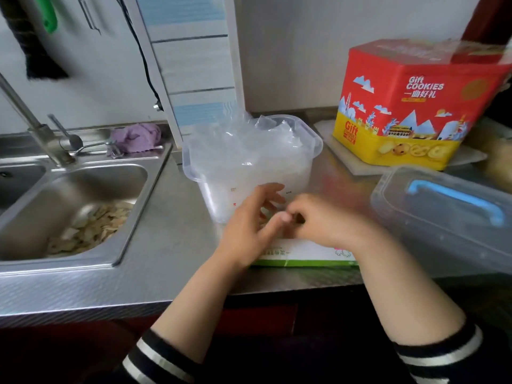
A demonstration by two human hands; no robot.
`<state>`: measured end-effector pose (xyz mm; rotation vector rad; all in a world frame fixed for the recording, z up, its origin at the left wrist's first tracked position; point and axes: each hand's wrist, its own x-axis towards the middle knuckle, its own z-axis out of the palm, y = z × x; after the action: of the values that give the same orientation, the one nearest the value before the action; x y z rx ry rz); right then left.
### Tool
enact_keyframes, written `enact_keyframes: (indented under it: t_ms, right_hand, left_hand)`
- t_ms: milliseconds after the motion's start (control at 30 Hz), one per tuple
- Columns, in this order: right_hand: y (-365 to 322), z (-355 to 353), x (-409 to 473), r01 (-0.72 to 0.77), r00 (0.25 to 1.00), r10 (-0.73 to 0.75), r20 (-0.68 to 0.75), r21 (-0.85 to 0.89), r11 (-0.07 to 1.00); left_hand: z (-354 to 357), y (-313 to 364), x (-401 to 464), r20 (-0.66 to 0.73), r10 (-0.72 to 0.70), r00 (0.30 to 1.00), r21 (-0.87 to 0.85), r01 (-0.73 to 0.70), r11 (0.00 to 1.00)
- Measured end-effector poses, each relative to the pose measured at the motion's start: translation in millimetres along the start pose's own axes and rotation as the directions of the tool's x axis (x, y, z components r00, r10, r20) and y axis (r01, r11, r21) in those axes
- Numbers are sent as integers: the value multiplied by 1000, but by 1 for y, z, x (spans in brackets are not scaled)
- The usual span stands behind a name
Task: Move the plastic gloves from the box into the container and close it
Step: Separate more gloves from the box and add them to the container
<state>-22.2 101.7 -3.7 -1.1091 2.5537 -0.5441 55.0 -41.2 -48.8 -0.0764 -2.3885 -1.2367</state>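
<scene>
Steel desk (171, 245): sink (83, 195) with scraps at left, purple cloth (137, 138) behind it, red cookie tin (410, 106) back right, clear lid (443, 214) with blue handle at right, off the container (249, 162), which stands open, heaped with plastic gloves (249, 137). Both hands meet over the green-white box (302, 257), hiding its opening just in front of the container. Left hand (249, 220) fingers loosely spread, touching the container wall; right hand (327, 220) fingers curled, possibly pinching a glove, blur prevents confirming.
</scene>
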Motion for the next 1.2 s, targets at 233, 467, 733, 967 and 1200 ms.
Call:
enact_keyframes:
  t_ms: [233, 467, 733, 967, 1200]
  right_hand:
    - [14, 3, -5, -91, 989, 119, -84, 282, 955]
    - [18, -2, -10, -63, 988, 113, -101, 407, 911]
    - [21, 2, -14, 18, 943, 194, -272, 621, 784]
    - [2, -19, -29, 615, 597, 401, -695, 717, 327]
    - [-2, -26, -30, 543, 768, 420, -483, 840, -27]
  left_hand:
    - [11, -19, -8, 124, -75, 989, 43, 70, 997]
    - [12, -15, -9, 89, -99, 991, 53, 94, 994]
    - [11, -15, -8, 104, -117, 988, 1, 117, 993]
    - [10, -15, -10, 135, -135, 982, -70, 146, 987]
    - [-13, 22, 1, 5, -69, 998, -244, 68, 967]
